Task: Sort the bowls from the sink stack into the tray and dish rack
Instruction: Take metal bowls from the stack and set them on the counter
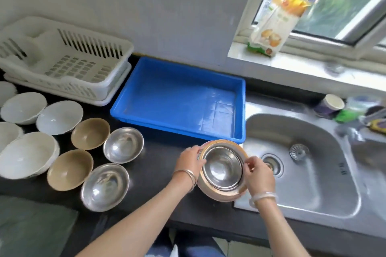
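Both hands hold a small nested stack of bowls (223, 170) at the near left edge of the sink (325, 177), where it meets the black tabletop (158, 165). The stack is a tan bowl with steel bowls sitting inside it. The left hand (190, 160) has its grip closed on the stack's left rim, and the right hand (259, 175) pinches the right rim with its fingertips. Just beyond the stack, the blue tray (240, 110) sits on the tabletop with nothing in it. Further left and far, against the wall, stands the white dish rack (69, 60). On the left of the tabletop, loose bowls lie open side up: white bowls (60, 117) at the far left, two tan bowls (90, 133) beside them, and two steel bowls (123, 144) nearest the hands.
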A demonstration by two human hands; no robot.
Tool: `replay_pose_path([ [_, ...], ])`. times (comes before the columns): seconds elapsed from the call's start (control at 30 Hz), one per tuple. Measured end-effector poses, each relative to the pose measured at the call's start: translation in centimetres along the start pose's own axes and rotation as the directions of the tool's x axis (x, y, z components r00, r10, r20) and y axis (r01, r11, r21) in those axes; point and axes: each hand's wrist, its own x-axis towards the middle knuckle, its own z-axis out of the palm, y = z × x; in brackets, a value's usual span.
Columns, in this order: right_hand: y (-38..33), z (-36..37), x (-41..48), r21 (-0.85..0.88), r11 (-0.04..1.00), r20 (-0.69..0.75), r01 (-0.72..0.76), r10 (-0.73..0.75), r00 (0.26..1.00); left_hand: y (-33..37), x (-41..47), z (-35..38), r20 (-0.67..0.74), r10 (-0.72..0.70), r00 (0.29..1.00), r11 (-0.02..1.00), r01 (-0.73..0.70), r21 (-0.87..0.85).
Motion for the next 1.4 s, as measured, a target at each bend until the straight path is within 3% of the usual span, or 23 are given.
replay_pose_path([
  [0.27,0.5,0.8,-0.4,0.004,0.999,-0.037,-0.033,0.033,0.999,0.6,2.1,1.8,0.008,-0.038,0.999,0.996,0.037,0.084],
  [0.43,0.0,1.3,-0.7,-0.15,0.988,-0.059,-0.033,0.024,0.998,0.5,2.9,2.0,0.01,-0.023,1.0,0.992,0.022,0.123],
  [0.8,-0.8,1.8,-0.9,-0.233,0.97,-0.076,-0.073,0.056,0.996,0.1,3.4,2.8,0.014,0.027,1.0,0.989,-0.029,0.146],
  [1.07,-0.4,0.7,-0.7,-0.039,0.993,-0.121,-0.113,0.107,0.987,-0.4,3.2,2.5,0.029,0.034,0.999,0.999,-0.035,0.014],
  [1.4,-0.1,-2.0,-0.2,0.074,0.979,-0.144,-0.19,0.199,0.969,0.2,3.0,3.1,0.078,0.005,0.997,0.991,-0.016,0.134],
])
